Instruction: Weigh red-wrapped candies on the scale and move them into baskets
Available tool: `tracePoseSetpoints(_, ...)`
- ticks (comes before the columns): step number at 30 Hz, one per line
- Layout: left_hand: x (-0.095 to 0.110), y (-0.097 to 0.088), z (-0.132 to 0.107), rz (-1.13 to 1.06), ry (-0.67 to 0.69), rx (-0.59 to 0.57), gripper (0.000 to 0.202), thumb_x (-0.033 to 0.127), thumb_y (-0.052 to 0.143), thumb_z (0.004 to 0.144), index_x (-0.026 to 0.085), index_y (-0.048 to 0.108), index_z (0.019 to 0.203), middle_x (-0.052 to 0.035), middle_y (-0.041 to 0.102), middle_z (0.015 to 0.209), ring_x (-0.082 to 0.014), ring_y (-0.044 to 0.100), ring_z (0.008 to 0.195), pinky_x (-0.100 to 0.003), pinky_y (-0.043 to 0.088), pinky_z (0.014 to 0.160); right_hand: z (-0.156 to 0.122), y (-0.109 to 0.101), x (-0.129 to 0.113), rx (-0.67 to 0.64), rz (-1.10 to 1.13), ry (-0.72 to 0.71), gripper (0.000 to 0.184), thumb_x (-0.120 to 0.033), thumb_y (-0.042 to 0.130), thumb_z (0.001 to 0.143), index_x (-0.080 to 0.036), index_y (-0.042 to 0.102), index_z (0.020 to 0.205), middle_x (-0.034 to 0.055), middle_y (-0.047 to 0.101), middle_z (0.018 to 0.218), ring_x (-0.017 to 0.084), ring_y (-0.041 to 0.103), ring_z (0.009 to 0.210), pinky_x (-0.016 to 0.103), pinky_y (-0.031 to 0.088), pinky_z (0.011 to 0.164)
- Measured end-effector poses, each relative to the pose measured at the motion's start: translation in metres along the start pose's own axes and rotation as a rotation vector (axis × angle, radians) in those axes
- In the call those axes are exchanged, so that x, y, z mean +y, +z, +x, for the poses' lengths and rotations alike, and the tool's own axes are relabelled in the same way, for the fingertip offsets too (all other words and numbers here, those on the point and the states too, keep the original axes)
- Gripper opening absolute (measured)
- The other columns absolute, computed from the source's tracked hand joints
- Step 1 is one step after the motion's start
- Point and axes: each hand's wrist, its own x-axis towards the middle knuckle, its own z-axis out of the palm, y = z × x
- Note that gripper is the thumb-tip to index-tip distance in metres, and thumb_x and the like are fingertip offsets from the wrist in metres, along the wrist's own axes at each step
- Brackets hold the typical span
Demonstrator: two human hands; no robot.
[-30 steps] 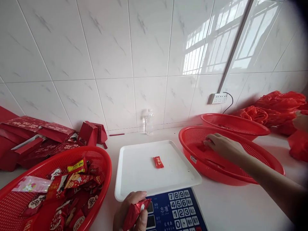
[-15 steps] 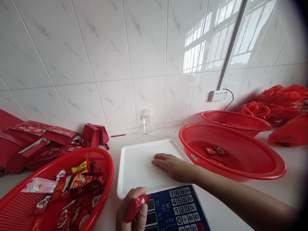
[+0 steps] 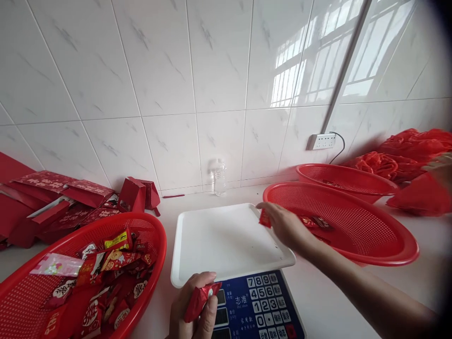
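Note:
My left hand [image 3: 194,308] is closed around a red wrapped snack packet [image 3: 201,300], held in front of the blue keypad panel [image 3: 254,306] of a weighing scale. Above the right rim of the scale's white tray [image 3: 219,240], my right hand [image 3: 282,223] pinches a small red packet [image 3: 264,218]. The near rim of a red perforated basket [image 3: 374,221] lies just beyond that hand, with a few packets [image 3: 310,222] inside it. To the left, another red basket [image 3: 160,245] holds many mixed snack packets [image 3: 122,261].
Folded red boxes [image 3: 70,193] are piled at the back left. A clear plastic bottle [image 3: 221,178] stands by the tiled wall. Behind the right basket is another red basket [image 3: 353,179], with red plastic bags [image 3: 416,155] and part of another person's hand [image 3: 438,162] at far right.
My right hand has lifted the small red packet from the white tray and moved right to the tray's edge. My left hand stays in place with its packet.

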Motion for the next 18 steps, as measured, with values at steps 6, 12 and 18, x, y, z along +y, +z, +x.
tracePoseSetpoints(6,-0.003,-0.005,0.008,-0.055,0.131,-0.127,0.024,0.039,0.049,0.097,0.023,0.063,0.109,-0.0061,0.070,0.091,-0.0169,0.068,0.078,-0.022,0.056,0.066,-0.008,-0.022,0.062,0.126,-0.156,0.153,0.041,-0.016,0.033,0.091,-0.008,0.059,0.121,0.0224,0.063,0.117,0.039,0.061,0.104,0.050,0.053,0.075)
tracePoseSetpoints(12,0.001,-0.012,0.019,-0.046,0.266,-0.390,0.029,0.027,0.047,0.097,0.023,0.053,0.125,-0.0052,0.070,0.094,-0.0163,0.068,0.082,-0.023,0.055,0.074,-0.038,-0.013,0.020,0.059,-0.002,-0.164,0.038,-0.037,0.043,0.096,-0.020,0.059,0.126,0.0128,0.056,0.134,0.029,0.057,0.118,0.046,0.052,0.093)
tracePoseSetpoints(18,0.003,-0.008,0.023,-0.072,0.252,-0.501,0.023,0.026,0.049,0.096,0.020,0.057,0.117,-0.0059,0.071,0.091,-0.0180,0.068,0.082,-0.027,0.055,0.076,-0.066,-0.026,-0.081,-0.156,0.477,-0.568,0.038,-0.044,0.050,0.097,-0.023,0.058,0.127,0.0112,0.062,0.119,0.020,0.062,0.107,0.030,0.055,0.088)
